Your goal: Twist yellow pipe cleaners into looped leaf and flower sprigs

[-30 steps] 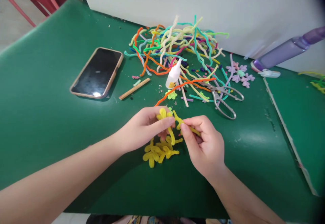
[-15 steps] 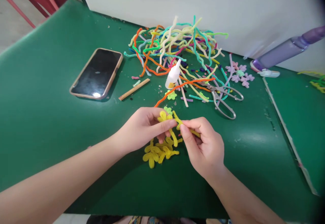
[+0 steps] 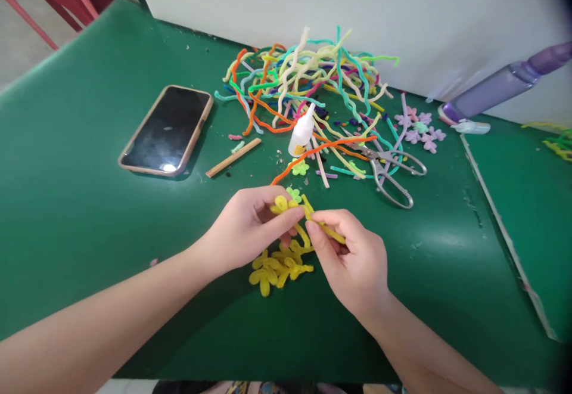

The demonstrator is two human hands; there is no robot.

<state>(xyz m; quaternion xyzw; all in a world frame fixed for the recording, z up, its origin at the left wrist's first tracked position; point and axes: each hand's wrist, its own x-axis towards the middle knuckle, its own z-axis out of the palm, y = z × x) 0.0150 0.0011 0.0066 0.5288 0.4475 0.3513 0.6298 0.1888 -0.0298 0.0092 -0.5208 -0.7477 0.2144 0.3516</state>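
Between thumb and fingers, my left hand [image 3: 250, 224] pinches a yellow pipe cleaner [image 3: 281, 204] bent into petal-like loops, with a loose end hanging down. My right hand [image 3: 353, 257] is closed on a straighter stretch of yellow pipe cleaner [image 3: 334, 235], close to the left fingertips. Whether both parts are one piece I cannot tell. Just below the hands, several yellow looped pipe-cleaner shapes [image 3: 264, 277] lie in a small heap on the green table. Small light-green flowers [image 3: 300, 167] sit just beyond my left hand, one partly hidden by it.
Beyond my hands lie a tangle of coloured pipe cleaners [image 3: 313, 72], a white glue bottle [image 3: 302, 133] and metal scissors [image 3: 393, 167]. To the left are a phone [image 3: 167, 129] and a wooden stick [image 3: 233, 158]. Pastel flowers [image 3: 420, 127] and a purple bottle [image 3: 491, 87] stand right, near the white wall.
Both hands have shifted slightly left, still pinching the yellow pipe cleaner, and my right fingers sit a little nearer the left ones. The whole view has moved slightly.
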